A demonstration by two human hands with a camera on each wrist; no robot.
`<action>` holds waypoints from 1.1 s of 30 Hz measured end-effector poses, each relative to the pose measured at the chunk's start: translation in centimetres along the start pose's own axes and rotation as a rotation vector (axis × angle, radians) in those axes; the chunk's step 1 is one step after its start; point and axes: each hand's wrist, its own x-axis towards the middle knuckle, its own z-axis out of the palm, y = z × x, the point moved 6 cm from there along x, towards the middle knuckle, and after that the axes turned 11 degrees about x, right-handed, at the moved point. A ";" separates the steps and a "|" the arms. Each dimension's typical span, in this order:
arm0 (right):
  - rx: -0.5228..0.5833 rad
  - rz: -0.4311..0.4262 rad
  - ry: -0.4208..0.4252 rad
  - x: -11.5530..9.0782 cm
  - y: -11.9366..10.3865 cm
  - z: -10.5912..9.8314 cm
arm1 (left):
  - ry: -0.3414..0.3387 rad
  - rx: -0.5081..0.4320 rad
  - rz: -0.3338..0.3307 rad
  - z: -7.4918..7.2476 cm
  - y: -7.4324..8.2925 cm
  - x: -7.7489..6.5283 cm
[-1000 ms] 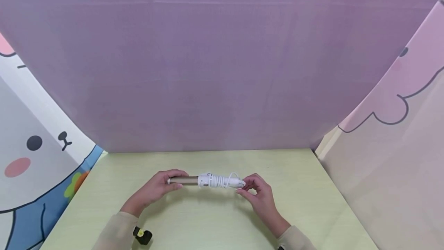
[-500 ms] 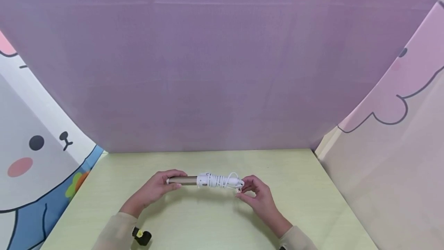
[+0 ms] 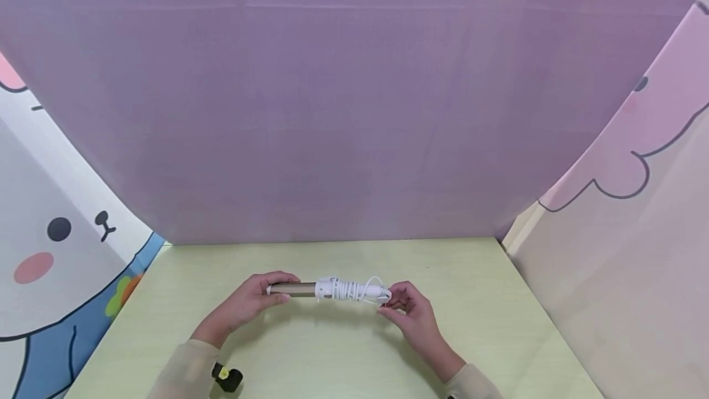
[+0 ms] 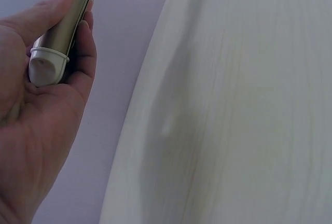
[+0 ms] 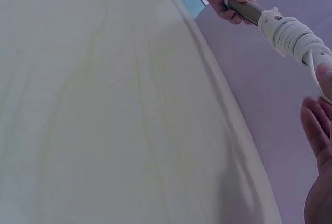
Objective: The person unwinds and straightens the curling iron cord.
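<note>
A hair iron (image 3: 299,289) with a bronze barrel and white handle is held level above the table. Its white cord (image 3: 348,290) is wound round the handle in several turns, with a loose loop near the end. My left hand (image 3: 244,302) grips the barrel by its white-capped tip (image 4: 47,67), thumb on one side and fingers on the other. At the handle's far end, my right hand (image 3: 414,313) pinches the white plug (image 3: 383,298) between thumb and fingers. The fingertips partly cover the plug. In the right wrist view the wound cord (image 5: 296,38) shows closely.
The pale wood-grain table (image 3: 332,356) lies beneath both hands. A purple backdrop (image 3: 343,109) rises behind it, with printed cartoon panels at the left (image 3: 72,288) and right (image 3: 626,263). A black device (image 3: 227,377) with a yellow patch sits at the left wrist.
The plug has turned a little in my right fingers; its prongs came into sight below, then became partly covered by the fingertips. The right hand has shifted slightly down. My left hand holds nearly still.
</note>
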 end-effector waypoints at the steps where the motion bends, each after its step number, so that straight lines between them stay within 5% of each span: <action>1: 0.003 0.005 0.005 0.0 0.0 0.1 | -0.001 -0.001 0.006 0.0 0.0 0.0; 20: 0.105 0.068 -0.015 -0.1 0.1 0.0 | -0.003 0.001 0.017 0.0 0.2 0.1; 33: 0.020 0.178 -0.029 1.5 0.2 -0.4 | -0.021 -0.008 0.015 0.3 -0.4 0.0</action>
